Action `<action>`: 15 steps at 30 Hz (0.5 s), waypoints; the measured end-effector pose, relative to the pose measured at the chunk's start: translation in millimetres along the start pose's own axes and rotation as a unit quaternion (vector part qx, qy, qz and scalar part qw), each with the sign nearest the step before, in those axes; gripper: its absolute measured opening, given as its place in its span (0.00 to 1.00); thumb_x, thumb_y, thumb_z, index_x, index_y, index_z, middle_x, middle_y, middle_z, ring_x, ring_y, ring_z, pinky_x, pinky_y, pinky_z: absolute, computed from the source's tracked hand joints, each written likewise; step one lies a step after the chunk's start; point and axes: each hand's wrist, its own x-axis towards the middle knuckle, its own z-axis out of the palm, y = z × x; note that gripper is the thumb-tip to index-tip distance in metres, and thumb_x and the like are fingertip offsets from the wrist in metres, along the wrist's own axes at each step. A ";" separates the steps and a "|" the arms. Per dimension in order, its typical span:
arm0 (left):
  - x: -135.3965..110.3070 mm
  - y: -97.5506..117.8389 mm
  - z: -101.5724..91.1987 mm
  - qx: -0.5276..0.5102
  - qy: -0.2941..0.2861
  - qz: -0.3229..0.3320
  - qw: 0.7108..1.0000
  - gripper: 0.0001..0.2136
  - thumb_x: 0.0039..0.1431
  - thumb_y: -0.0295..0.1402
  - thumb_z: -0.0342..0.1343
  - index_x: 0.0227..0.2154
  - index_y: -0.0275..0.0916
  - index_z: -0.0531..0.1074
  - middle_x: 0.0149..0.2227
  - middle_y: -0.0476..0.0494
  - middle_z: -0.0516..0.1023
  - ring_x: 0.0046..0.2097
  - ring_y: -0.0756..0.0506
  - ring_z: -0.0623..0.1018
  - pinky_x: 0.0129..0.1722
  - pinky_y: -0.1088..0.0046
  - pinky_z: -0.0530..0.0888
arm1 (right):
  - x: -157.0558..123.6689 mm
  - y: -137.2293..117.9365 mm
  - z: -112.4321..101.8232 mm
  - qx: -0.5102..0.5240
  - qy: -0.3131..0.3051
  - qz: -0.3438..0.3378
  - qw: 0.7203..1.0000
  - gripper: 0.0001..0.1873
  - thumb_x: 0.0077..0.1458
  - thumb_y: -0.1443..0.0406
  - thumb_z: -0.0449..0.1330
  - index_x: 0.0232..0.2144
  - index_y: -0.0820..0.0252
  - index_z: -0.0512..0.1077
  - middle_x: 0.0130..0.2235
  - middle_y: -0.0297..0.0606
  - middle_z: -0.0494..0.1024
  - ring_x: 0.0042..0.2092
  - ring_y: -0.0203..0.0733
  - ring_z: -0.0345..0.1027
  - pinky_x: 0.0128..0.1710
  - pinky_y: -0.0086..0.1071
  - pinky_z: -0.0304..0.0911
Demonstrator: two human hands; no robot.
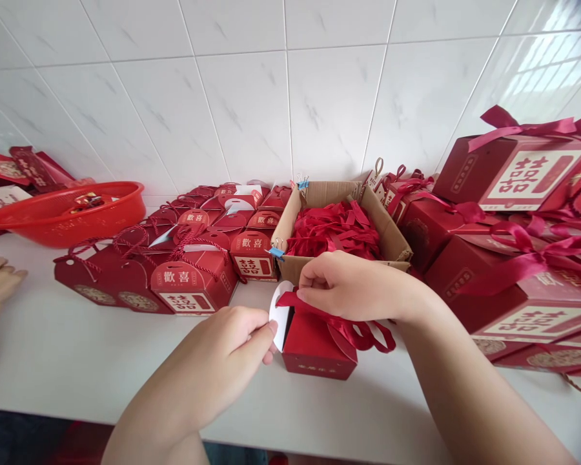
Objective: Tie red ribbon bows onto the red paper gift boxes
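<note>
A small red gift box [319, 352] stands on the white table in front of me, its near side printed with faint gold characters. My left hand [252, 332] pinches the box's raised flap, whose pale inner side [279, 316] faces me. Closed on a red ribbon [286, 299] is my right hand [339, 284], holding it at the slot in that flap. The ribbon's loose loops [372, 336] hang over the right side of the box. Part of the box top is hidden under my right hand.
Behind the gift box sits an open cardboard box [283, 223] full of red ribbons [336, 229]. Several red boxes [193, 281] stand to its left, and ribbon-tied ones [527, 284] are stacked right. A red basin [68, 216] and another person's hand [0, 281] are far left.
</note>
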 end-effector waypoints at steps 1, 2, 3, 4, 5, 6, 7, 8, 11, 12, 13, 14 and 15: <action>-0.1 -0.1 0.3 0.001 0.001 0.002 1.000 0.22 0.64 0.47 0.39 0.23 0.43 0.71 0.27 0.51 0.77 0.32 0.45 0.76 0.32 0.69 0.64 | 0.1 -0.7 0.5 0.000 -0.002 -0.004 1.000 0.10 0.54 0.64 0.51 0.22 0.59 0.63 0.20 0.28 0.66 0.21 0.29 0.53 0.18 0.26 0.47; -0.3 -0.4 0.7 0.002 0.003 0.003 1.000 0.22 0.64 0.47 0.39 0.23 0.43 0.71 0.27 0.51 0.77 0.32 0.45 0.76 0.32 0.69 0.64 | 0.3 -1.4 1.1 0.000 -0.003 -0.010 1.000 0.10 0.54 0.64 0.51 0.22 0.58 0.63 0.20 0.28 0.65 0.21 0.29 0.53 0.17 0.26 0.46; -0.4 -0.8 1.0 0.002 0.004 0.005 1.000 0.22 0.64 0.47 0.39 0.23 0.43 0.71 0.27 0.51 0.78 0.32 0.44 0.76 0.32 0.69 0.64 | 0.6 -2.1 2.0 -0.002 -0.004 -0.016 1.000 0.10 0.54 0.64 0.50 0.22 0.58 0.63 0.20 0.28 0.64 0.20 0.30 0.53 0.17 0.26 0.46; -0.6 -1.3 1.2 0.003 0.005 0.006 1.000 0.22 0.64 0.47 0.39 0.23 0.43 0.71 0.27 0.50 0.78 0.32 0.44 0.76 0.32 0.69 0.65 | 1.1 -2.6 3.1 -0.003 -0.004 -0.023 1.000 0.10 0.54 0.64 0.50 0.22 0.58 0.62 0.20 0.28 0.63 0.20 0.30 0.52 0.17 0.27 0.46; -0.7 -1.7 1.4 0.003 0.006 0.007 1.000 0.22 0.64 0.47 0.39 0.23 0.43 0.71 0.27 0.50 0.78 0.32 0.44 0.76 0.32 0.69 0.65 | 1.7 -2.9 4.3 -0.002 -0.004 -0.032 0.999 0.10 0.54 0.64 0.50 0.22 0.58 0.61 0.19 0.28 0.63 0.20 0.30 0.52 0.17 0.27 0.46; -0.8 -2.0 1.5 0.003 0.007 0.009 1.000 0.22 0.64 0.47 0.39 0.23 0.42 0.71 0.27 0.50 0.78 0.32 0.44 0.77 0.33 0.69 0.65 | 2.4 -2.8 5.8 -0.001 -0.005 -0.041 0.999 0.10 0.54 0.64 0.50 0.21 0.58 0.61 0.19 0.28 0.62 0.21 0.30 0.52 0.17 0.27 0.46; -0.9 -2.1 1.6 0.003 0.008 0.010 1.000 0.22 0.64 0.47 0.39 0.22 0.42 0.70 0.27 0.50 0.78 0.33 0.44 0.77 0.33 0.69 0.65 | 3.3 -2.6 7.3 0.000 -0.006 -0.051 0.999 0.11 0.54 0.64 0.50 0.21 0.59 0.60 0.20 0.28 0.62 0.21 0.30 0.52 0.17 0.27 0.46; -0.9 -2.2 1.6 0.004 0.008 0.010 1.000 0.22 0.64 0.48 0.39 0.22 0.42 0.70 0.28 0.50 0.78 0.33 0.44 0.77 0.33 0.69 0.65 | 4.3 -2.1 8.8 0.003 -0.006 -0.061 0.998 0.11 0.54 0.64 0.50 0.21 0.59 0.60 0.20 0.28 0.62 0.22 0.30 0.52 0.18 0.27 0.47; -0.9 -2.2 2.0 0.004 0.008 0.009 1.000 0.22 0.64 0.48 0.39 0.21 0.42 0.69 0.28 0.50 0.78 0.33 0.44 0.77 0.34 0.68 0.66 | 7.3 -0.3 12.6 0.005 0.006 -0.068 0.998 0.10 0.54 0.64 0.50 0.22 0.58 0.63 0.22 0.28 0.65 0.23 0.30 0.53 0.18 0.26 0.47; -0.8 -2.5 2.2 0.004 0.007 0.008 1.000 0.22 0.64 0.47 0.39 0.21 0.42 0.69 0.28 0.50 0.78 0.33 0.44 0.77 0.35 0.68 0.66 | 8.2 0.2 13.4 0.002 0.010 -0.062 0.998 0.10 0.54 0.64 0.50 0.22 0.58 0.64 0.22 0.28 0.66 0.23 0.30 0.54 0.18 0.26 0.47; -0.8 -2.9 2.4 0.003 0.006 0.008 1.000 0.22 0.64 0.47 0.39 0.21 0.42 0.69 0.28 0.50 0.78 0.33 0.44 0.77 0.35 0.68 0.66 | 8.8 0.4 13.8 -0.002 0.015 -0.054 0.998 0.10 0.54 0.63 0.51 0.22 0.58 0.64 0.21 0.28 0.66 0.22 0.30 0.53 0.18 0.27 0.46; -0.7 -3.5 2.5 0.003 0.005 0.008 1.000 0.22 0.64 0.47 0.39 0.21 0.42 0.69 0.28 0.50 0.78 0.33 0.44 0.77 0.35 0.69 0.66 | 9.3 0.3 14.0 -0.009 0.021 -0.045 0.999 0.12 0.54 0.62 0.52 0.21 0.59 0.63 0.20 0.29 0.65 0.21 0.30 0.52 0.17 0.27 0.45; -0.6 -4.1 2.6 0.003 0.005 0.009 1.000 0.22 0.64 0.47 0.39 0.21 0.42 0.69 0.28 0.50 0.78 0.33 0.44 0.77 0.35 0.69 0.66 | 9.4 0.0 13.9 -0.015 0.025 -0.035 0.999 0.13 0.54 0.61 0.52 0.20 0.59 0.62 0.19 0.29 0.64 0.21 0.30 0.52 0.17 0.27 0.44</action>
